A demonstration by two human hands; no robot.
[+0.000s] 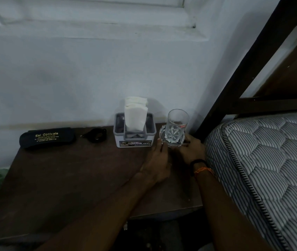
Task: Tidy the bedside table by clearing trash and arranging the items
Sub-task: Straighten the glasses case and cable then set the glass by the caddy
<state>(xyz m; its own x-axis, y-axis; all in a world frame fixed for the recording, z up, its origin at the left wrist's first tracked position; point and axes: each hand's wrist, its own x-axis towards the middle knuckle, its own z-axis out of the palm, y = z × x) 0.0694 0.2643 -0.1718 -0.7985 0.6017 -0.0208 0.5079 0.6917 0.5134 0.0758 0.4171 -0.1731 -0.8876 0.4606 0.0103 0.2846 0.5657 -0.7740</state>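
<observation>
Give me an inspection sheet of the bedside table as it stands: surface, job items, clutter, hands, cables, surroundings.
Surface: dark wooden table, dimly lit.
Job's things: clear glass upright on a glass saucer at the back right; grey tissue holder with white tissues beside it; black spectacle case at the back left.
Clutter: small black strap-like item between case and holder; too dark to identify.
Hands: left hand and right hand at the saucer's edges; grip unclear.
Cables: nothing seen.
Surroundings: white wall behind, striped mattress and dark bed frame on the right.
</observation>
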